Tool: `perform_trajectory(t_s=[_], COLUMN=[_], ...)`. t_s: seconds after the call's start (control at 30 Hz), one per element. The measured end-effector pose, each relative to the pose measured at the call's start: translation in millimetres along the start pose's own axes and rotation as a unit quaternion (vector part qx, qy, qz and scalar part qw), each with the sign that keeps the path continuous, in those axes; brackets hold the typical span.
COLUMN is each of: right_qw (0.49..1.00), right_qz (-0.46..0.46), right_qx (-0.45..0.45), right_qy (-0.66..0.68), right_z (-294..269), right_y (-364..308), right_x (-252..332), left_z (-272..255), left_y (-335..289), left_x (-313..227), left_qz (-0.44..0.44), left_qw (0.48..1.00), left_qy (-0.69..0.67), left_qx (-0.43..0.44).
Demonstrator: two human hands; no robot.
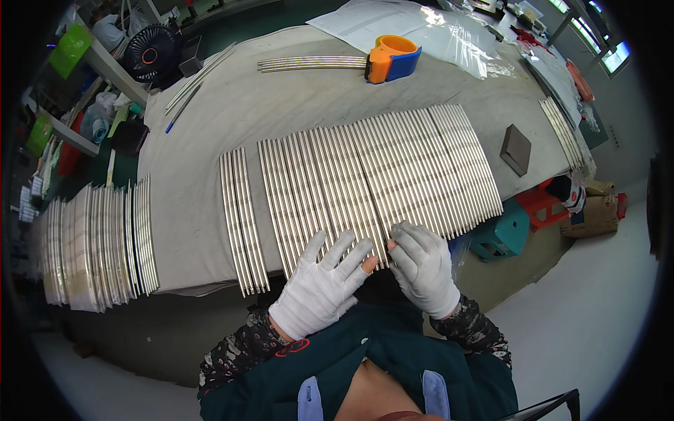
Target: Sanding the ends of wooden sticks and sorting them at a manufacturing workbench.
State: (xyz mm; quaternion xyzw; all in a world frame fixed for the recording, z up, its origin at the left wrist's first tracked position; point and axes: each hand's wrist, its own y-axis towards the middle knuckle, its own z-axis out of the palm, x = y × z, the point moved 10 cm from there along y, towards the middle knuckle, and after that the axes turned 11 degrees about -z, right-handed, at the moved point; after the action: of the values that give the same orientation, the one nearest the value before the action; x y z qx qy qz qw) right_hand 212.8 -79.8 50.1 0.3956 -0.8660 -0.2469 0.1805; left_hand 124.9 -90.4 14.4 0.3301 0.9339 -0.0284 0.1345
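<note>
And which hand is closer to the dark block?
Right. The right hand is below and left of the dark block; the left hand is farther left.

Table (189,242): pale greyish cloth top, kinda wrinkled
Big rod row (379,175): loads of shiny metal, side by side
Small rod set (243,221): just left, slight gap
Far side: orange-and-blue tape dispenser (393,62) by the far rods (312,64), plastic sheeting (449,38) nearby
Far left: pen (184,108) beside loose rods (200,78)
Right: flat dark block (516,150)

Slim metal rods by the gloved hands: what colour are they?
The slim metal rods are silvery, clearest in the head view.
</note>
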Motion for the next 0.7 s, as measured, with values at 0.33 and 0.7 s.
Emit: perform_trajectory(t_s=[0.33, 0.7], right_qw=[0.999, 1.0], right_qz=[0.008, 0.003], right_qx=[-0.031, -0.026], right_qy=[0.028, 0.01], right_z=[-9.8, -4.8], right_y=[2.2, -3.5], right_x=[2.9, -1.5], left_z=[-2.2, -2.4], left_y=[-0.2, 3.6], left_x=[-0.9, 0.4], left_qz=[0.0, -0.004], left_qw=[1.0, 1.0], left_qy=[-0.004, 0.001], left_qx=[0.002, 0.002])
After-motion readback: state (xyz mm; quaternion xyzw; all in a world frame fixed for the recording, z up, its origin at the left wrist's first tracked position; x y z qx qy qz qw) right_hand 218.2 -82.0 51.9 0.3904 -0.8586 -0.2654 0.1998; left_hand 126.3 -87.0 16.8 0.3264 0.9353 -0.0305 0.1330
